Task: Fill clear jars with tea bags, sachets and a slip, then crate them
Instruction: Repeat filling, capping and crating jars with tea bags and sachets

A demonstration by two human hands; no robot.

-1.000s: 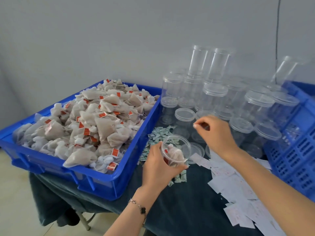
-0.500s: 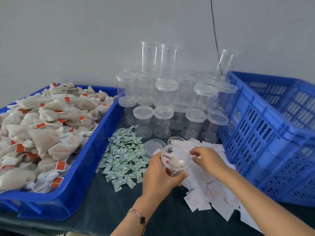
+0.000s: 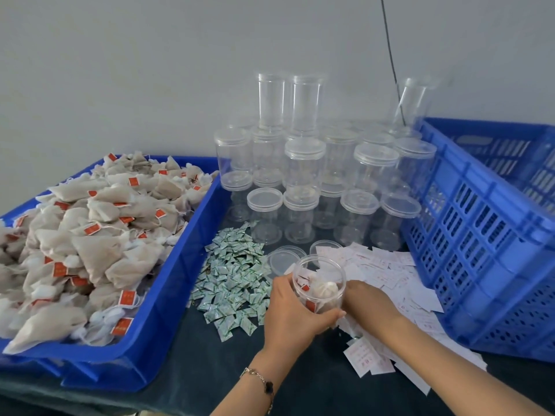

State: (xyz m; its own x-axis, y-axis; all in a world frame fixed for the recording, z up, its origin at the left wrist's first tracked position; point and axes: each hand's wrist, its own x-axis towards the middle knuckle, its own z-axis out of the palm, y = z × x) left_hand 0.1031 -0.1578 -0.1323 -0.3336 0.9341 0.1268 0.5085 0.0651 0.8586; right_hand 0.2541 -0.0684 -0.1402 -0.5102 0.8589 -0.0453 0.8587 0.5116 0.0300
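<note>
Left hand: left hand, lower centre of the frame, fingers and thumb curled round the open jar; a bracelet sits on the wrist.
Open jar: clear jar, lidless, held just above the dark tabletop at lower centre, tilted a little toward the camera; tea bags with red tags show inside it.
Right hand: right hand, just right of the jar, palm down on the paper slips; fingertips are tucked behind the jar base, so whether they pinch a slip cannot be told.
Paper slips: loose heap of white slips with red print, lower right of centre, spreading under the right forearm.
Sachets: pile of small green-and-white sachets, centre of the frame, just left of the held jar.
Tea bags: heaped tea bags with red tags, filling the tray at left.
Tray: shallow blue tray, left half of the frame.
Empty jars: stacked clear jars with lids, upper centre, against the wall; two tall ones stand on top.
Loose lids: two clear lids lying flat between the sachets and the slips.
Crate: blue slatted crate, right edge of the frame, touching the slips.
Table: dark cloth-covered table.
</note>
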